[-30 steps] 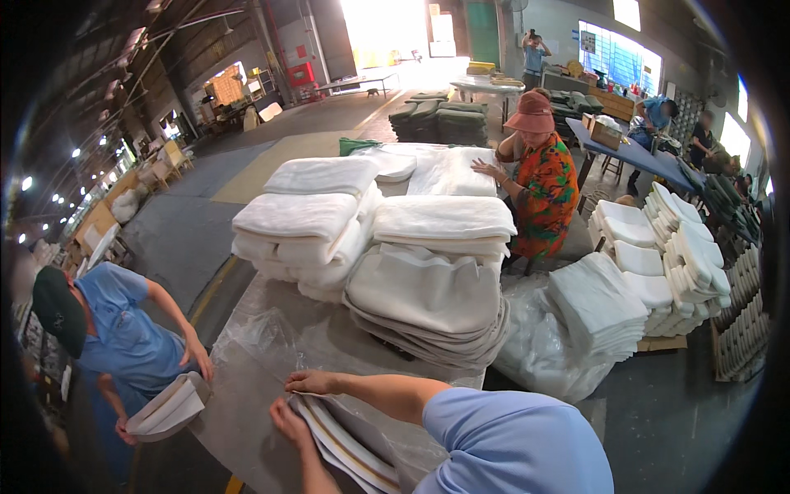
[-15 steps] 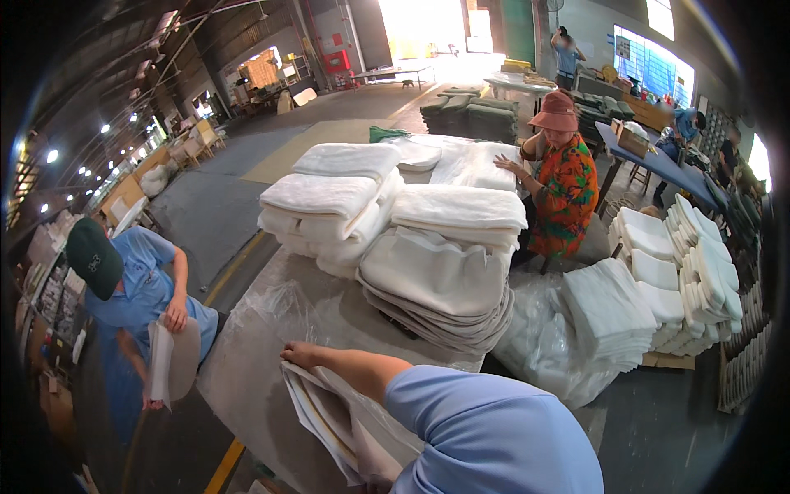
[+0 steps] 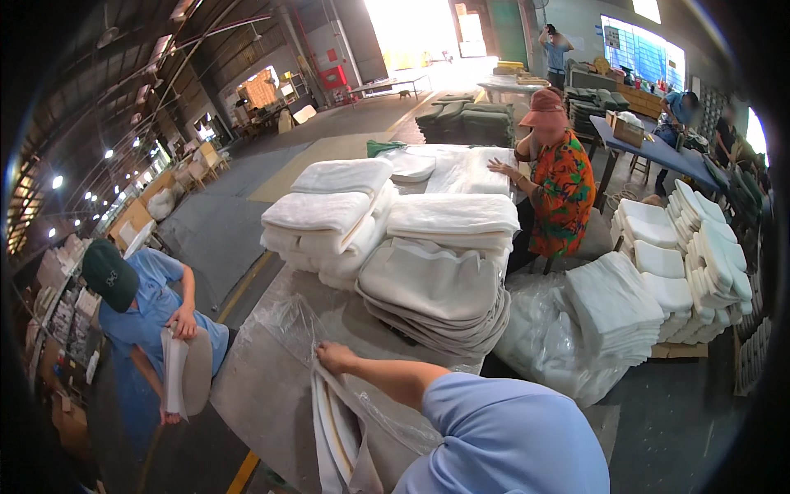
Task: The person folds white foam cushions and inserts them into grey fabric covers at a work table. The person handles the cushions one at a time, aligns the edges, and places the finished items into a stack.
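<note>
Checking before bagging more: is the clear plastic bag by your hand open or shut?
Open. The right hand grips the clear plastic bag by its edge, and white folded pieces poke from its mouth. The left hand is hidden.

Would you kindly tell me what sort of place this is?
Probably a textile factory floor: stacks of folded white cloth on a long work table, more piles on pallets, and a high roof with hanging lamps.

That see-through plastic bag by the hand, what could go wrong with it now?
The thin plastic bag might tear or slip, since only one hand shows gripping it near the white pads. Those pads stand at the table edge and could slide to the floor. The tall grey stack nearby leans outward and might topple if bumped.
</note>
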{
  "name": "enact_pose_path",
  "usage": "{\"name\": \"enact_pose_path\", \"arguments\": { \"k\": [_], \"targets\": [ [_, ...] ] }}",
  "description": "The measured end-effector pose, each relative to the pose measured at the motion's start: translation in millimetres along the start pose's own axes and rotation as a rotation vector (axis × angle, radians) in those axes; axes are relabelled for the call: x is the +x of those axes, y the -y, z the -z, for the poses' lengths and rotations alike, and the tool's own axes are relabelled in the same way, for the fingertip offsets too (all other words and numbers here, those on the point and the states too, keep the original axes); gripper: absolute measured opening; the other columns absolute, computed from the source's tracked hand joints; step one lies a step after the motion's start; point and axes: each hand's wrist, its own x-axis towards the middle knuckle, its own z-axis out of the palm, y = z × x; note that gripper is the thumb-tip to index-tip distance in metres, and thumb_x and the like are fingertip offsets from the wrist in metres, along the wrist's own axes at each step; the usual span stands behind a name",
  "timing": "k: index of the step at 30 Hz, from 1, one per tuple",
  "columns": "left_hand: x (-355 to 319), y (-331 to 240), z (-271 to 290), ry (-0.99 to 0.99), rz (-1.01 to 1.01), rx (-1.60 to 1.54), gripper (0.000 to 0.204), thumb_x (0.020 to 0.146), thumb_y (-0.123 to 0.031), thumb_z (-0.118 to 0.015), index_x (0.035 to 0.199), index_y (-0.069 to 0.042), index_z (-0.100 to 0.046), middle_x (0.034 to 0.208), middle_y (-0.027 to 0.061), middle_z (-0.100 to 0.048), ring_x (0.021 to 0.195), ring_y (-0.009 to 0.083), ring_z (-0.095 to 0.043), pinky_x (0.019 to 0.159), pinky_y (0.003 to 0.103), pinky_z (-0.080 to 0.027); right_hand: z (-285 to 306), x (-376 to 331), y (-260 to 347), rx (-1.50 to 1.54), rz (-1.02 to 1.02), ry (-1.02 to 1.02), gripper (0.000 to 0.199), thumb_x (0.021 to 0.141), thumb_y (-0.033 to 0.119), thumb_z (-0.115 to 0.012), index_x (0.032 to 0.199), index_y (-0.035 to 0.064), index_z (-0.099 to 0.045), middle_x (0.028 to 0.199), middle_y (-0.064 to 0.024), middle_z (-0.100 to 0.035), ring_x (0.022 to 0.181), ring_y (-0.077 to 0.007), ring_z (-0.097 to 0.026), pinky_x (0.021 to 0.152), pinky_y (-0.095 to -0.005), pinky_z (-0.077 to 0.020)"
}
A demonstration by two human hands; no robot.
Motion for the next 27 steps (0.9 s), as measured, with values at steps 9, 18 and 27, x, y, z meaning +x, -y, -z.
{"name": "enact_pose_path", "arguments": {
  "k": [9, 18, 27],
  "targets": [
    [7.9, 15.5, 98.9, -0.25, -0.276, -0.514, 0.081, 0.11, -0.059, -0.043, 0.166, -0.003, -0.026, 0.17, 0.015, -0.033, 0.157, 0.0297, -0.03, 0.128, 0.047, -0.021, 36.6, -105.0, -49.9, 0.465, -0.149, -0.067, 0.039, 0.101, 0.03, -0.054, 0.119, -0.0036, -0.062, 0.106, -0.0182, -0.068, 0.084, -0.0279, -0.071, 0.063, -0.0397, -0.0629],
    [194.1, -118.3, 41.4, -0.096, -0.141, -0.66, 0.045, 0.107, -0.051, -0.052, 0.125, -0.012, -0.065, 0.121, 0.0054, -0.065, 0.116, 0.02, -0.06, 0.101, 0.037, -0.047, 60.2, -293.4, -76.4, 0.992, -0.497, 0.296, 0.018, 0.101, 0.021, -0.055, 0.11, 0.0085, -0.045, 0.1, -0.024, -0.061, 0.076, -0.0399, -0.07, 0.062, -0.0486, -0.0594],
    [227.0, -80.5, -85.3, 0.268, 0.015, -0.729, 0.05, 0.11, -0.057, -0.041, 0.107, -0.014, -0.067, 0.085, 0.0013, -0.063, 0.08, 0.0151, -0.061, 0.074, 0.034, -0.051, 78.4, -292.5, -80.8, 0.669, -0.551, 0.889, 0.04, 0.105, 0.021, -0.067, 0.142, 0.0075, -0.059, 0.117, -0.01, -0.069, 0.109, -0.0168, -0.069, 0.098, -0.034, -0.0565]
  ]
}}
